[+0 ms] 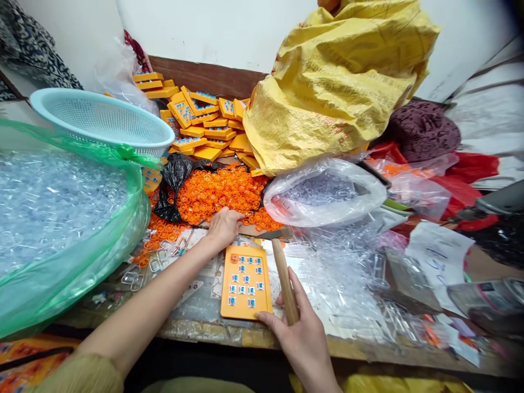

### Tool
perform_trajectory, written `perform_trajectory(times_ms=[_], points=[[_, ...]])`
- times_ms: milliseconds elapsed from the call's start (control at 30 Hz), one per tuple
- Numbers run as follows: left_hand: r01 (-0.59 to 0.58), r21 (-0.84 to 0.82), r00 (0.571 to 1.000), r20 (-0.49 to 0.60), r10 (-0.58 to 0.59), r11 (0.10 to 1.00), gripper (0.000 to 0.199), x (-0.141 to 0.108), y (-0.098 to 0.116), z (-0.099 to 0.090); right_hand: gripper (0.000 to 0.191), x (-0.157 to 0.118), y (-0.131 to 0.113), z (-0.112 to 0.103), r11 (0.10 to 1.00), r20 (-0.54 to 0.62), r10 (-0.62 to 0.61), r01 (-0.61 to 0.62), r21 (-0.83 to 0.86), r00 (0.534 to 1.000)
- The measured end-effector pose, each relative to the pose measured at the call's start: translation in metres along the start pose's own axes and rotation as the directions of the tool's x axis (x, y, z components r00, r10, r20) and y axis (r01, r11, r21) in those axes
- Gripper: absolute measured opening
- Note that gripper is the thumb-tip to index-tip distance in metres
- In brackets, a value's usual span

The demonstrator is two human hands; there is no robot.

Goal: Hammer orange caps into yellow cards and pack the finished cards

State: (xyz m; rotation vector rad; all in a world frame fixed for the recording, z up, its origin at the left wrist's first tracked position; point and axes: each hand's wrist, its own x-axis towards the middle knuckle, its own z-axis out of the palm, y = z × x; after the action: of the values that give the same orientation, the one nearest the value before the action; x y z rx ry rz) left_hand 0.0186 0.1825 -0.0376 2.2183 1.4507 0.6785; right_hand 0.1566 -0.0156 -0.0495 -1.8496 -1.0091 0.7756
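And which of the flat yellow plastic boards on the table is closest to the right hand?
The rectangular yellow plastic board lying apart at the front, its corner at the thumb of the right hand; the other boards lie farther back, mostly heaped.

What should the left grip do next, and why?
Probably pick from the heap of orange plastic rings and carry one to the flat orange-yellow rectangular board: the left grip is at the heap's front edge, and only the board's top-left spot appears to bear a small orange piece; its blue-and-white squares show none.
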Motion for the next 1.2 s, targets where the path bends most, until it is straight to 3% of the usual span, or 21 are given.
perform_trajectory(times_ms=[200,400,600,733,900,1067,1200], points=[[-0.053,0.102,0.996,0.072,0.046,0.993,0.023,-0.003,-0.001,0.0,0.093,0.002,-0.005,-0.002,0.996,0.008,0.062,-0.062,0.056,0.998],[-0.133,0.077,0.986,0.11,0.124,0.988,0.022,-0.005,-0.005,0.003,0.094,0.003,0.001,-0.001,0.999,0.0,0.024,-0.024,0.031,1.0],[-0.168,-0.073,0.983,0.062,0.172,0.983,0.037,-0.049,0.008,-0.014,0.053,-0.001,0.017,-0.021,0.97,-0.002,-0.226,0.225,-0.096,0.974],[-0.183,-0.202,0.976,0.079,0.202,0.962,0.041,-0.076,0.013,-0.016,0.044,-0.006,0.012,-0.033,0.907,0.128,-0.359,0.377,-0.184,0.925],[-0.116,-0.207,0.985,0.105,0.14,0.972,0.044,-0.078,0.013,-0.011,0.042,-0.011,-0.009,-0.032,0.837,0.082,-0.5,0.505,-0.213,0.862],[-0.087,-0.236,0.989,0.093,0.112,0.968,0.052,-0.079,0.011,-0.012,0.043,-0.013,-0.01,-0.032,0.815,0.251,-0.377,0.448,-0.367,0.892],[-0.014,-0.352,0.984,0.161,0.076,0.936,0.052,-0.073,0.009,-0.016,0.043,-0.007,0.003,-0.032,0.895,0.154,-0.344,0.373,-0.244,0.926]])
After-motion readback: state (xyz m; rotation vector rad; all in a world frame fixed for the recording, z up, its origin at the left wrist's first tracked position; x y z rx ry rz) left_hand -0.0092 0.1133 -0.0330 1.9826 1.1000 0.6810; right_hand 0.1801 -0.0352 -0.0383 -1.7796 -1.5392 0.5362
